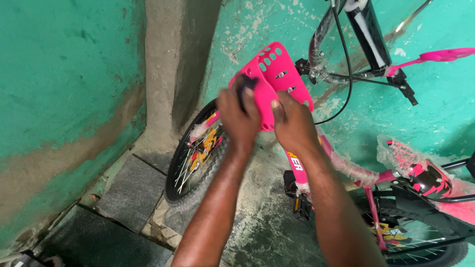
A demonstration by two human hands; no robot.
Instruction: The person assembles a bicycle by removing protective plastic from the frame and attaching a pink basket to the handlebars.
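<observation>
Head view looks straight down on a pink plastic basket point(277, 74) with rows of oval holes, mounted at the front of a small pink bicycle point(346, 168) that leans close to a green wall. Two silver fasteners show on the basket's flat face. Both hands are up at the basket's lower edge, close together but not touching each other. The left hand point(239, 116) curls its fingers over the left corner and seems to press a dark object point(246, 88) against the plastic; what that object is I cannot tell. The right hand point(294, 121) grips the bottom rim just beside it, thumb on the near face, closed on the basket.

Below the hands sits the front wheel point(195, 158), its black knobbly tyre resting on the floor, with yellow and red decorations among the spokes. The bicycle's pink frame tube runs down to the right, partly wrapped in clear film. A black pedal point(292, 180) hangs near the middle. Farther right is a black and pink saddle point(420, 170) under clear wrapping, and the rear wheel point(420, 242) at the bottom edge. Above the basket, black cables point(346, 59) loop past the head tube, and a pink handlebar part point(440, 55) sticks out to the right.

The floor point(257, 217) is worn, patchy concrete with grey stone slabs point(131, 190) along the foot of the peeling green wall point(64, 74).
</observation>
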